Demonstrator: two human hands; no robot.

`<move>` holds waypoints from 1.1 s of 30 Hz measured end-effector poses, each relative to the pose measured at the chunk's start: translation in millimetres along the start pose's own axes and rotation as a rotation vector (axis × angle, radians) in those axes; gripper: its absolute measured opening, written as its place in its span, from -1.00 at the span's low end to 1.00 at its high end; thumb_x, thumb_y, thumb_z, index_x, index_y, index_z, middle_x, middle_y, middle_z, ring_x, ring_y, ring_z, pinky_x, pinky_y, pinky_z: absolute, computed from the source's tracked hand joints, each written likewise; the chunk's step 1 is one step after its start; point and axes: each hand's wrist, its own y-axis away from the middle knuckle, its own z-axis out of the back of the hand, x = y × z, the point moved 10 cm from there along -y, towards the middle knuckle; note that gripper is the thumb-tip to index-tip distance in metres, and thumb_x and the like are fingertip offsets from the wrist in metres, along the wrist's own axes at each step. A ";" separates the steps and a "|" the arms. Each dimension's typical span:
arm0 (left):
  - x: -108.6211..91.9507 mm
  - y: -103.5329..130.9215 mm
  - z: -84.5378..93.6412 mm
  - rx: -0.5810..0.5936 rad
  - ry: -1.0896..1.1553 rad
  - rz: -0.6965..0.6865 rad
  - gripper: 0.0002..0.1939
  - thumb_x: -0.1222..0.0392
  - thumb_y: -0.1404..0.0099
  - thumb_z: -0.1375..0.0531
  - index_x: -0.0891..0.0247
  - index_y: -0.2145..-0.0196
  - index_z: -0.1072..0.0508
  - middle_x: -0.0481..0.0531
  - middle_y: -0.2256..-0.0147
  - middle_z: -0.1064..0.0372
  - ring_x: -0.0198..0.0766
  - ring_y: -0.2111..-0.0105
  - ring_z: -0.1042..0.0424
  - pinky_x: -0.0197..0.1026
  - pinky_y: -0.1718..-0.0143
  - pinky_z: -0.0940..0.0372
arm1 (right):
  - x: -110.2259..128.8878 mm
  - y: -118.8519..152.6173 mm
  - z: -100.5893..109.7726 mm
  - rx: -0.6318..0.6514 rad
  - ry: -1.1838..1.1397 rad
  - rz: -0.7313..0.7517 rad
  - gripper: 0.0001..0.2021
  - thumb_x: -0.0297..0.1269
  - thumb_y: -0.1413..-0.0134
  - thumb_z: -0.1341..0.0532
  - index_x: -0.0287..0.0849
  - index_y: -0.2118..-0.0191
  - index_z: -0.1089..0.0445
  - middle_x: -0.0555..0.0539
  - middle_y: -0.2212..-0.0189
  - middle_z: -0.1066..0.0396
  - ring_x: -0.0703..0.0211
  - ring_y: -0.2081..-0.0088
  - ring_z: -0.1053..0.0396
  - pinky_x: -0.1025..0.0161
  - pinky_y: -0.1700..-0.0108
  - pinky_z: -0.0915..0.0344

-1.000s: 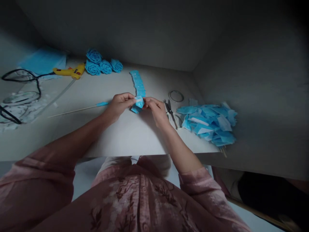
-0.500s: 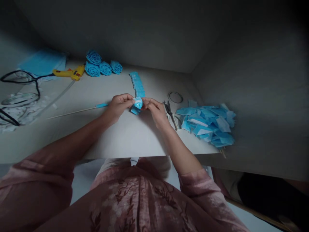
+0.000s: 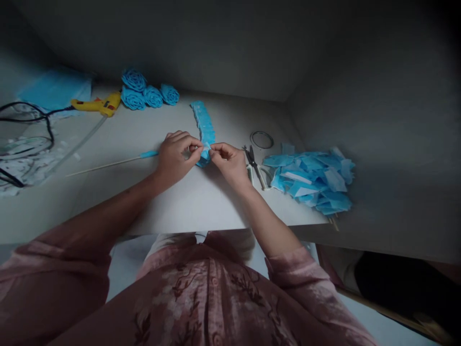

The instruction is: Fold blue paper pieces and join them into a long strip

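A gathered blue strip (image 3: 204,122) lies lengthwise on the table, running away from me, its near end between my hands. There a small blue and white piece of fabric (image 3: 206,146) shows between my fingertips. My left hand (image 3: 177,154) pinches its left side with thumb and forefinger. From the right, my right hand (image 3: 230,163) pinches the same piece, its fingertips nearly meeting the left ones. Whether a needle or thread is in my fingers is too small to tell. Beside my left hand lies a thin stick (image 3: 108,166) with a blue-wrapped end.
Several blue fabric roses (image 3: 153,96) stand at the back, beside a yellow glue gun (image 3: 97,104) with a black cord. Scissors (image 3: 255,167) and a metal ring (image 3: 261,140) lie right of my hands. Farther right is a heap of blue pieces (image 3: 313,180). Blue sheets (image 3: 57,89) lie back left.
Both thumbs and forefingers have come closer together over the small piece, covering more of it. My left hand has turned, its back rising. The view has shifted slightly.
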 end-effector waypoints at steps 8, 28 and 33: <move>6.4 0.7 -9.6 0.053 -0.116 -0.006 -0.87 0.16 -0.35 -0.30 0.09 0.38 -0.61 0.01 0.42 -0.44 -0.01 0.21 -0.43 0.10 -0.08 -0.22 | 2.6 1.2 -0.9 0.012 0.066 0.017 -0.87 -0.20 -0.18 -0.37 -0.13 0.30 -0.62 0.02 0.39 -0.58 0.20 0.29 -0.49 0.24 0.13 -0.41; 10.0 2.7 -8.7 0.036 -0.113 0.006 -0.86 0.12 -0.33 -0.33 0.06 0.40 -0.66 0.02 0.41 -0.52 0.00 0.20 -0.45 0.14 -0.13 -0.22 | 13.8 7.0 -3.5 0.002 0.295 0.110 -0.89 -0.24 -0.25 -0.33 -0.07 0.29 -0.61 -0.01 0.31 -0.65 0.11 0.23 -0.55 0.18 0.05 -0.40; 8.9 2.7 -11.1 0.055 -0.100 0.013 -0.84 0.16 -0.32 -0.30 0.07 0.43 -0.63 0.01 0.43 -0.50 -0.02 0.22 -0.44 0.11 -0.10 -0.24 | 13.5 6.9 -4.4 0.014 0.315 0.106 -0.88 -0.26 -0.25 -0.32 -0.08 0.30 -0.60 0.00 0.33 -0.65 0.11 0.25 -0.54 0.19 0.07 -0.39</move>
